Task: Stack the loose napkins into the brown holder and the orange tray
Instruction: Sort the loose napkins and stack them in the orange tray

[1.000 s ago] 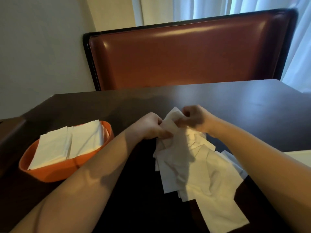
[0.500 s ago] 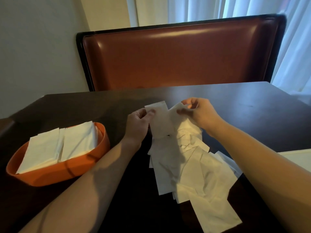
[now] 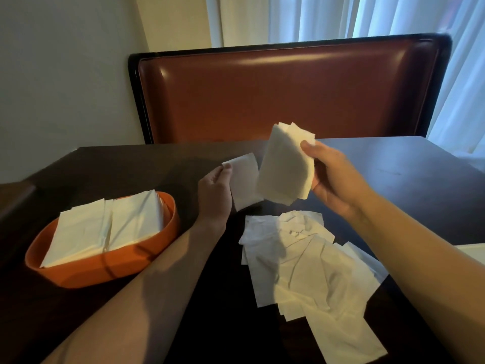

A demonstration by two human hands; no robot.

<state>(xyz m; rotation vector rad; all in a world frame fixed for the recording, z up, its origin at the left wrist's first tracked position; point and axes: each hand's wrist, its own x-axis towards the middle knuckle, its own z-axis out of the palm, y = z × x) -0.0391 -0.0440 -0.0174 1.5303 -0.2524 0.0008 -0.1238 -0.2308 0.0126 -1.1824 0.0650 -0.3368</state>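
Left hand [image 3: 214, 190]: pinches a single napkin [image 3: 245, 181] by its corner.
Right hand [image 3: 332, 177]: grips a small napkin sheaf [image 3: 284, 166].
Loose napkins [image 3: 309, 266]: table, 5 o'clock.
Orange tray [image 3: 105, 269]: 8 o'clock, stacked.
Handling: light, limp; probably best held at the edges.

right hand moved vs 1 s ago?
Yes. The right hand has lifted off the loose napkin pile on the table, its grip carrying a small stack of napkins up toward the chair back.

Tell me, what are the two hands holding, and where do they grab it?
The left hand pinches one white napkin by its upper left corner. The right hand grips a small bunch of napkins along its right edge.
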